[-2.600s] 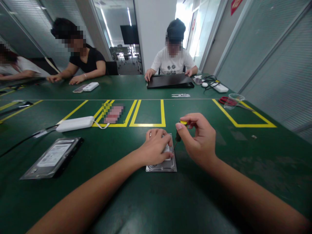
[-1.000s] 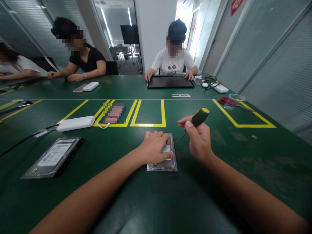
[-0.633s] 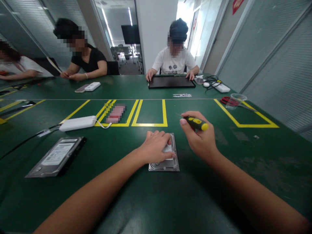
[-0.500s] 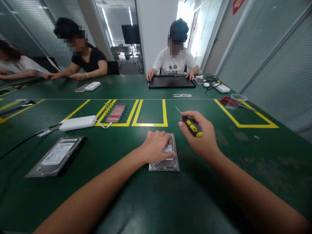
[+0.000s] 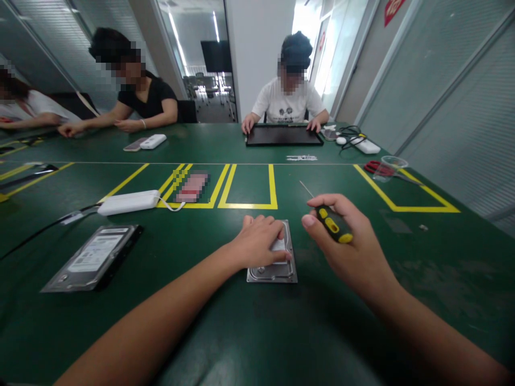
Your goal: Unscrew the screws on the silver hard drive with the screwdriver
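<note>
My left hand lies over a silver hard drive and grips it against the green table, fingers curled over its far part and thumb on its right side. Much of the drive's label is hidden under the palm. To the right, my right hand is closed around a black-and-yellow screwdriver. Its thin shaft points up and to the left, the tip in the air apart from the drive. A second hard drive, label side up, lies on the left.
A white power strip with a black cable lies beyond the second drive. Near it is a blurred pink phone. Yellow tape marks the table. Red-handled scissors and a clear cup lie right. Across sits a person holding a black panel.
My right hand has moved right and slightly down, toward me, with the screwdriver, away from the drive. My left hand and the drive stay nearly where they were. One co-worker's hand has shifted left.
</note>
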`<state>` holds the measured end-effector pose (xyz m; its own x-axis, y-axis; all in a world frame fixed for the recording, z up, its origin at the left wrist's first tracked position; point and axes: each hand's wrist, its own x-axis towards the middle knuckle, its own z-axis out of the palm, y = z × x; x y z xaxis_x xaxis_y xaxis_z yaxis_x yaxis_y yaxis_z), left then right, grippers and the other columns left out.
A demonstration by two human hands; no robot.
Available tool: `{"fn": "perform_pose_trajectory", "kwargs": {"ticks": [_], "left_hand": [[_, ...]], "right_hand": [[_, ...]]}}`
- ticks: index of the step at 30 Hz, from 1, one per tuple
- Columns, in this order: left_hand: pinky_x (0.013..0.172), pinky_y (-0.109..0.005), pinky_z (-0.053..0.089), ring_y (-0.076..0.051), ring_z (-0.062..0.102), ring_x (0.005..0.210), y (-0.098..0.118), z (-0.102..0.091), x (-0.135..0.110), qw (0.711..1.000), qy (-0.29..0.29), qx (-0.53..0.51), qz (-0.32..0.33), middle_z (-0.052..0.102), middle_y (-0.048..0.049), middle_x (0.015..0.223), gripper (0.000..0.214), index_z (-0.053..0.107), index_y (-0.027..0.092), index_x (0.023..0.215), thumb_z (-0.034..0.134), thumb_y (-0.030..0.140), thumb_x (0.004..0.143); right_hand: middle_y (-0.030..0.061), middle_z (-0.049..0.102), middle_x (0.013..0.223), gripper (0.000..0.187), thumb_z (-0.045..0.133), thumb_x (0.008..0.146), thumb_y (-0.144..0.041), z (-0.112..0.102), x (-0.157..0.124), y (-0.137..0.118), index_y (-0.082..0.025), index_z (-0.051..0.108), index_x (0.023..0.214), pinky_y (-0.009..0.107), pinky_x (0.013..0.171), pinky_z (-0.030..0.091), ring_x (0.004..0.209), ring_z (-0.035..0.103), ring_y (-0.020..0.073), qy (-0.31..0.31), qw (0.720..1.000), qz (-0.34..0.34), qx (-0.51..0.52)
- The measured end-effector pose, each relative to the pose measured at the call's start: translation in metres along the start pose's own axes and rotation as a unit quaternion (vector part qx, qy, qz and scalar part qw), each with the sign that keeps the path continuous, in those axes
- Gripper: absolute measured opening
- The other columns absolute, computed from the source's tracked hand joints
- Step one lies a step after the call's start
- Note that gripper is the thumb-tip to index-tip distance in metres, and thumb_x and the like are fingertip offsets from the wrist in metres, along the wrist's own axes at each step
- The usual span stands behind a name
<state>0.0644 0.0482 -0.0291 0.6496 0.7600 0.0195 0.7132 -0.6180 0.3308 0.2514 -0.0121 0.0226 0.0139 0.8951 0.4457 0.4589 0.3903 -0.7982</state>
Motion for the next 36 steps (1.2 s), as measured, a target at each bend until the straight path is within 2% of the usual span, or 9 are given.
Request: {"fn": "perform_pose_trajectory", "kwargs": {"ticks": [4,7,11,14,17,20,23,31,36], "left_hand": [[0.079,-0.038,0.029,-0.026,0.050,0.094,0.000,0.000,0.001,1.000,-0.001,0.001,-0.002,0.058,-0.0033,0.098,0.043,0.054,0.023,0.096,0.065,0.061,0.081],[0.080,-0.037,0.028,-0.026,0.049,0.094,0.001,-0.001,0.001,1.000,-0.013,-0.004,-0.007,0.058,-0.0028,0.098,0.043,0.054,0.023,0.095,0.065,0.062,0.081],[0.080,-0.036,0.027,-0.025,0.048,0.095,0.002,0.000,0.000,1.000,-0.010,-0.008,-0.016,0.058,-0.0020,0.099,0.042,0.055,0.023,0.096,0.067,0.060,0.080],[0.080,-0.035,0.026,-0.025,0.048,0.096,0.002,0.001,0.000,1.000,-0.009,-0.008,-0.023,0.059,-0.0023,0.100,0.043,0.056,0.022,0.096,0.068,0.060,0.080],[0.079,-0.035,0.025,-0.025,0.047,0.096,0.004,0.000,-0.001,1.000,-0.004,-0.005,-0.026,0.059,-0.0028,0.100,0.042,0.056,0.022,0.095,0.069,0.059,0.079],[0.079,-0.036,0.026,-0.026,0.046,0.096,0.006,0.001,-0.002,1.000,0.008,-0.005,-0.030,0.060,-0.0030,0.099,0.041,0.056,0.022,0.094,0.069,0.058,0.080],[0.080,-0.036,0.027,-0.027,0.047,0.097,0.007,0.005,-0.005,0.999,0.027,-0.003,-0.042,0.061,-0.0031,0.100,0.041,0.056,0.022,0.092,0.069,0.058,0.080],[0.081,-0.041,0.030,-0.030,0.049,0.097,0.014,0.011,-0.013,0.991,0.097,0.040,-0.089,0.063,-0.0043,0.097,0.047,0.057,0.022,0.089,0.074,0.063,0.074],[0.083,-0.043,0.032,-0.031,0.051,0.097,0.024,0.008,-0.019,0.987,0.113,0.063,-0.098,0.065,-0.0063,0.096,0.040,0.058,0.021,0.088,0.072,0.058,0.078]], "right_hand": [[0.0037,0.063,0.093,0.050,0.070,0.081,-0.044,-0.004,-0.005,0.019,-0.019,0.056,0.123,0.030,0.068,0.051,0.077,0.061,0.0166,-0.023,0.999,0.023,0.022],[0.0041,0.064,0.090,0.039,0.052,0.092,-0.045,-0.007,-0.004,0.037,-0.018,0.058,0.120,0.028,0.060,0.046,0.070,0.058,0.0156,-0.055,0.995,0.081,0.034],[0.0016,0.062,0.080,0.028,0.040,0.096,-0.037,-0.009,0.000,0.052,-0.020,0.062,0.100,0.028,0.066,0.042,0.073,0.058,0.0158,-0.130,0.982,0.099,-0.099],[0.0007,0.061,0.078,0.022,0.038,0.096,-0.032,-0.008,0.000,0.057,-0.022,0.058,0.094,0.028,0.064,0.036,0.071,0.056,0.0156,-0.206,0.941,0.082,-0.255],[0.0022,0.064,0.085,0.021,0.035,0.097,-0.032,-0.005,-0.001,0.059,-0.023,0.054,0.092,0.029,0.060,0.028,0.073,0.058,0.0176,-0.243,0.884,0.094,-0.388],[0.0037,0.066,0.089,0.025,0.030,0.098,-0.036,-0.001,-0.002,0.063,-0.024,0.052,0.094,0.029,0.057,0.024,0.074,0.062,0.0199,-0.257,0.846,0.099,-0.455],[0.0048,0.068,0.092,0.025,0.029,0.098,-0.036,0.001,-0.002,0.066,-0.024,0.050,0.099,0.029,0.056,0.024,0.076,0.065,0.0226,-0.274,0.826,0.100,-0.483],[0.0075,0.070,0.095,0.024,0.030,0.096,-0.033,0.004,-0.004,0.068,-0.024,0.047,0.111,0.031,0.060,0.036,0.081,0.070,0.0277,-0.294,0.813,0.105,-0.491],[0.0086,0.071,0.097,0.026,0.030,0.095,-0.033,0.004,-0.005,0.069,-0.023,0.046,0.115,0.032,0.061,0.039,0.083,0.070,0.0292,-0.288,0.819,0.108,-0.485]]}}
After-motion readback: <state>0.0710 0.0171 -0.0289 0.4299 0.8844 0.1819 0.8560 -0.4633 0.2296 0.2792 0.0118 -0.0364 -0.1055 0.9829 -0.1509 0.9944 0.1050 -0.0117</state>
